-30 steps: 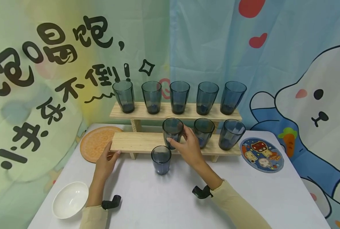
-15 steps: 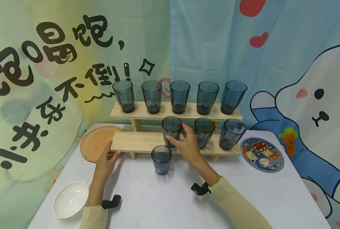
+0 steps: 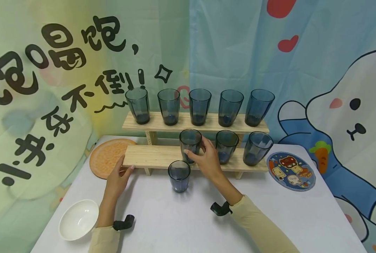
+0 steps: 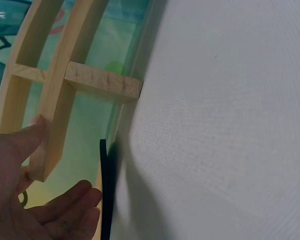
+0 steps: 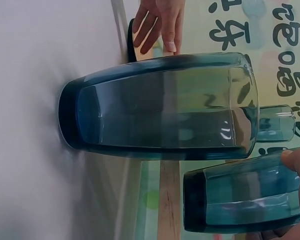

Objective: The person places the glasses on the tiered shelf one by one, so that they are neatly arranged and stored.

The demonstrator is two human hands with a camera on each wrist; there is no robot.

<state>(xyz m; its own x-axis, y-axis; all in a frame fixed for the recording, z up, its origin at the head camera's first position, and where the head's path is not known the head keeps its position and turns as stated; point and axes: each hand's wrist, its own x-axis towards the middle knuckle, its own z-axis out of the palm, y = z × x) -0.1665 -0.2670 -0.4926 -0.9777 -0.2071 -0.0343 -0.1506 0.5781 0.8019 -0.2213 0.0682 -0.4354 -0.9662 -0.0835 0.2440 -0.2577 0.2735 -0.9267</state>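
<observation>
In the head view, my right hand (image 3: pixel 208 161) grips a blue-tinted drinking glass (image 3: pixel 188 142) upright at the middle of the lower board of a two-tier wooden shelf (image 3: pixel 153 154). The right wrist view shows thumb and fingers round this glass (image 5: pixel 240 197), its base level with the board; any small gap underneath is unclear. My left hand (image 3: pixel 116 181) pinches the left end of the lower board, thumb on its edge (image 4: pixel 50 135), the other fingers loosely bent below. A second glass (image 3: pixel 179 179) stands on the table in front of the shelf.
Several matching glasses (image 3: pixel 200 109) line the upper board; two more (image 3: pixel 226 147) stand right of my right hand. A round orange mat (image 3: pixel 107 158) and white bowl (image 3: pixel 78 219) are at left, a round blue patterned mat (image 3: pixel 290 172) at right. A printed curtain (image 3: pixel 229 42) hangs behind.
My right hand and the gripped glass have shifted very slightly left along the lower board. My left hand keeps its place on the board's end.
</observation>
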